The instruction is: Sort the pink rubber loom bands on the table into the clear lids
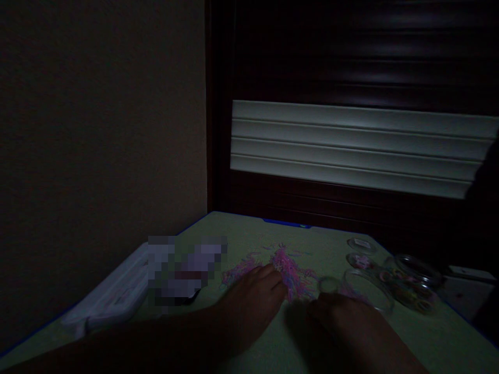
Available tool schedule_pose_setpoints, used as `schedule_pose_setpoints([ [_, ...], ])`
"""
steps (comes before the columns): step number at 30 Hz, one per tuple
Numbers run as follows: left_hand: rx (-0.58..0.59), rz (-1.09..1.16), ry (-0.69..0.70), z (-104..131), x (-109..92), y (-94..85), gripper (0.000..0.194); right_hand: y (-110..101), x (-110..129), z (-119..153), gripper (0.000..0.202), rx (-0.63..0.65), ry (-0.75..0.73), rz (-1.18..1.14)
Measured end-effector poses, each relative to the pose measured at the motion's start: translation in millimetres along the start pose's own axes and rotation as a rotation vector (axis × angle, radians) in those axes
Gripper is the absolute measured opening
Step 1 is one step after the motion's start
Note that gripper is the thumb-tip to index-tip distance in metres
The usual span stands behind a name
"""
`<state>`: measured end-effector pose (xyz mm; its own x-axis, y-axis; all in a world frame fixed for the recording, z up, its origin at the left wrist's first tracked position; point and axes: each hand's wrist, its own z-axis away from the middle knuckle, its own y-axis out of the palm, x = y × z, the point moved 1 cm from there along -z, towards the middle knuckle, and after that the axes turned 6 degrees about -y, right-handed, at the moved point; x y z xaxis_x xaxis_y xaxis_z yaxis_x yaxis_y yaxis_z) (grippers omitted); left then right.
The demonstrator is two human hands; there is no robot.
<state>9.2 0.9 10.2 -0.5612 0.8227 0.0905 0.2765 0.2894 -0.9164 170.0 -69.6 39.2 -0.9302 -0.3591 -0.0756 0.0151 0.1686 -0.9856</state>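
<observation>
Left hand (257,293): fingers curled at near edge of pink strands (287,269) | right hand (346,318): fingers bunched, just right | grip (dim here!): can't tell

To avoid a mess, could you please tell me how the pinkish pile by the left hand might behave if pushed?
The pinkish pile would probably scatter, as loose strands lie around its edges. Each strand looks thin, so likely light and floppy.
</observation>
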Motion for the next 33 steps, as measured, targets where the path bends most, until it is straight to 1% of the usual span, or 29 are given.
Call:
schedule_pose_setpoints([
  [6, 0.002, -0.028, -0.021, -0.7, 1.0, 3.0, 0.013, -3.3, 2.2, 2.2, 0.023, 0.017, 0.012, -0.005],
  [11, -0.010, -0.059, -0.034, -0.5, 1.8, 5.0, 0.010, -4.1, 2.8, 2.3, 0.022, -0.008, -0.001, -0.001],
  [15, -0.019, -0.075, -0.049, 0.0, 2.1, 3.7, 0.008, -3.4, 1.4, 2.4, 0.022, 0.013, 0.000, 0.010],
  [18, -0.019, -0.093, -0.028, 0.3, 2.6, 3.7, 0.009, -5.7, 1.9, 2.7, 0.024, 0.024, 0.016, -0.006],
  [21, -0.020, -0.112, -0.044, 1.2, 3.8, 4.3, 0.008, -9.0, 3.5, 2.9, 0.024, 0.035, 0.023, -0.029],
  [30, 0.045, -0.152, -0.099, 4.0, -0.4, 0.5, 0.003, -8.9, 3.9, 3.1, 0.022, 0.021, 0.024, -0.010],
  [33, 0.035, -0.142, -0.099, 4.0, -0.5, 2.7, 0.002, -7.5, 3.1, 2.5, 0.023, 0.027, 0.025, -0.015],
])
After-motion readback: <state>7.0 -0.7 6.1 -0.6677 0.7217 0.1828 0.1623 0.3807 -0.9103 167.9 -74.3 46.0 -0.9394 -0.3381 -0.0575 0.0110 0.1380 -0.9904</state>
